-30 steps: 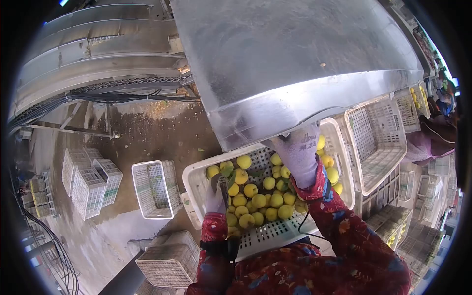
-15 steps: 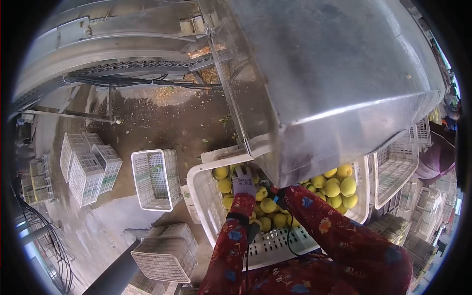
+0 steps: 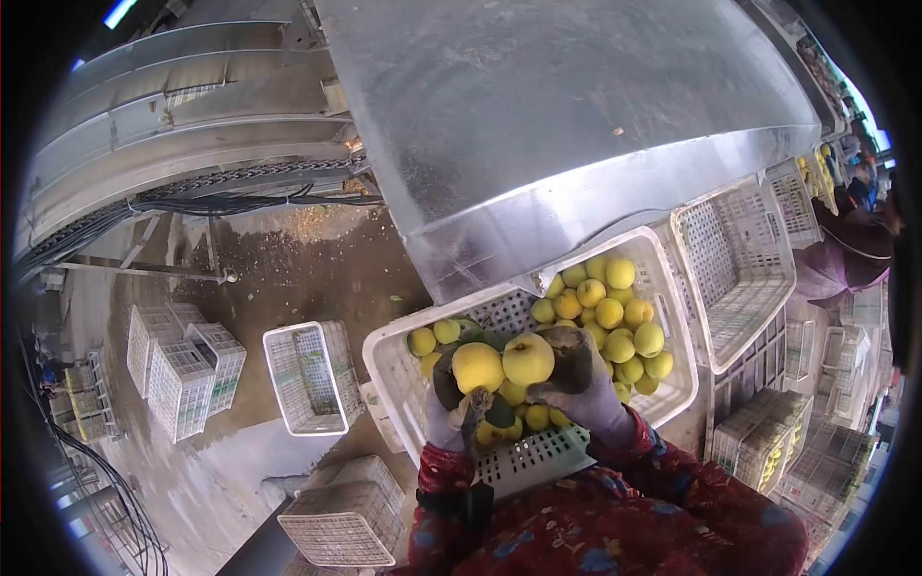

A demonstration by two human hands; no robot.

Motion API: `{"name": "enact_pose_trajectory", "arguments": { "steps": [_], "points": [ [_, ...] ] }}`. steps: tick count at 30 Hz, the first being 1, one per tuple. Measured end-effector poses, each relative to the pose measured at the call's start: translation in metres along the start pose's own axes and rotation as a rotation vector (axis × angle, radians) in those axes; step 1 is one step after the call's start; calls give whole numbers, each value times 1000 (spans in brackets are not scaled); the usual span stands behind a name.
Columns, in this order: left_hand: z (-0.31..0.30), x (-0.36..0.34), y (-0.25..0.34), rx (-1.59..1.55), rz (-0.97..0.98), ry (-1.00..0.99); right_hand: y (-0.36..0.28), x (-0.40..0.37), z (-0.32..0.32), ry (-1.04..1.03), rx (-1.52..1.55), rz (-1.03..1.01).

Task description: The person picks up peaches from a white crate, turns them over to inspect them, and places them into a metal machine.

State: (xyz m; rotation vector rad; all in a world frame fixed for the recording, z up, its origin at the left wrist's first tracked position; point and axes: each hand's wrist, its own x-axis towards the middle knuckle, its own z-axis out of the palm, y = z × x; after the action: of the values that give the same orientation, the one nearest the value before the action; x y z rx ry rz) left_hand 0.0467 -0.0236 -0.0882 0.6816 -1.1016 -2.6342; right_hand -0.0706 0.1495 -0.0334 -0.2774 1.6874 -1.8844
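Both hands wear pale gloves with dark, dirty fingers, above a white plastic crate (image 3: pixel 384 370). My left hand (image 3: pixel 449 403) is curled round a yellow fruit (image 3: pixel 477 368). Beside it, my right hand (image 3: pixel 583 384) grips another yellow fruit (image 3: pixel 527 359); the two fruits are close together. Under and around the hands lie several yellow-green fruits (image 3: pixel 629 312), most of them in the right part of the crate. Some dark green leaves show between the hands.
A large metal housing (image 3: pixel 576 106) overhangs the crate's far side. Empty crates stand at the left (image 3: pixel 309 379), lower left (image 3: pixel 346 518) and right (image 3: pixel 740 269). A person in purple (image 3: pixel 836 259) is at the far right. Black cables (image 3: pixel 230 200) run along the upper-left machinery.
Both hands have come up out of the crate and nearer together, each now with a fruit. The view has shifted, showing more of the crate and the fruits on its right.
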Motion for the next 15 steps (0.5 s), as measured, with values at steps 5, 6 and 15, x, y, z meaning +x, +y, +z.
{"name": "enact_pose_trajectory", "arguments": {
  "steps": [5, 6, 15],
  "points": [
    [28, 1, 37, 27, 92, -47, -39, 11, 10, 314, -621, -378],
    [30, 1, 39, 4, 129, -60, -45, 27, 14, 388, -717, -445],
    [56, 1, 72, 250, 263, -98, -57, 71, 1, 289, -834, -671]
  ]
}}
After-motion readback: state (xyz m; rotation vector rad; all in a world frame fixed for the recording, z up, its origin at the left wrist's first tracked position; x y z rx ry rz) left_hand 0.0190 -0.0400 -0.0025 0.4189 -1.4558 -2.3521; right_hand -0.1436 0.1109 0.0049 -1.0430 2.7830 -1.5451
